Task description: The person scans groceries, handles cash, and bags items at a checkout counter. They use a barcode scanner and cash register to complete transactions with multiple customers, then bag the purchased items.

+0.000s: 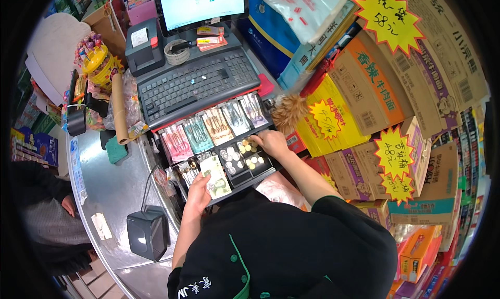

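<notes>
My left hand (199, 193) holds a green banknote (217, 178) over the front of an open cash drawer (245, 178). A portrait is visible on the note. Over the drawer's right side is my right hand (271, 143), its fingertips down at a compartment of brass-coloured coins (247, 147); whether they grip a coin is hidden. More yellowish coins (254, 161) lie in the compartment just in front. Silver coins (230, 158) fill the one to its left. Along the back, clips press down sorted banknotes, including pink notes (176, 143), teal notes (198, 133) and orange notes (217, 125).
Above the drawer sit a keyboard (199, 86), a monitor (203, 6) and a receipt printer (145, 45). A black scanner-like box (147, 234) stands on the metal counter (136, 189). Cartons (363, 88) crowd the right side. Another person's hand (68, 205) shows beyond the counter.
</notes>
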Action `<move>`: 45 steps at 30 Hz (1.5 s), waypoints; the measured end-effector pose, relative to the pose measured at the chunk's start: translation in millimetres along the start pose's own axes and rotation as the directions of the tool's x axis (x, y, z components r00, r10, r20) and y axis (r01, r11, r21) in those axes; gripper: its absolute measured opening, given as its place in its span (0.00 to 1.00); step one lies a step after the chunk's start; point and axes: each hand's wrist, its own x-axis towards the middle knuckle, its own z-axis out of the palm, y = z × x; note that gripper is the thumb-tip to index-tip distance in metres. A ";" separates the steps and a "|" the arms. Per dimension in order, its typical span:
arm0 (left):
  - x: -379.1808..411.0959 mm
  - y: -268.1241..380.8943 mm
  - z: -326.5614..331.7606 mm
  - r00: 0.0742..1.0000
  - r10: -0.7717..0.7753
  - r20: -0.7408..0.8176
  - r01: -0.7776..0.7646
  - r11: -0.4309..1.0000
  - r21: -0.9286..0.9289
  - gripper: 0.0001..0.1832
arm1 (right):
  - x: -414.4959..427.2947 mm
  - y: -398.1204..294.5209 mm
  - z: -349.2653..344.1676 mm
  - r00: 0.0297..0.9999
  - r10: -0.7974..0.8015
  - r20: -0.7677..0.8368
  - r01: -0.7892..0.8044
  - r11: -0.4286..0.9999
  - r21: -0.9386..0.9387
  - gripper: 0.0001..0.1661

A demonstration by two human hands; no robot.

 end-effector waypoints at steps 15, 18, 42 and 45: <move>0.0 -0.3 0.1 1.000 -0.001 0.003 0.001 1.000 -0.012 0.18 | -1.7 10.7 -37.4 0.794 0.252 0.553 -0.232 -0.715 0.660 0.34; 2.0 0.5 0.6 1.000 -0.007 -0.002 0.007 1.000 0.001 0.18 | -7.8 3.0 -42.8 0.884 0.081 0.460 -0.251 -0.749 0.614 0.37; -55.8 41.1 6.2 0.962 0.272 0.018 -0.251 0.910 -0.329 0.30 | -101.6 -37.1 5.9 0.491 0.113 0.864 -0.869 -0.009 0.495 0.15; -62.3 56.0 1.0 0.924 0.381 0.006 -0.359 0.876 -0.321 0.33 | -67.9 -38.4 13.4 0.569 0.110 0.815 -0.819 -0.016 0.573 0.15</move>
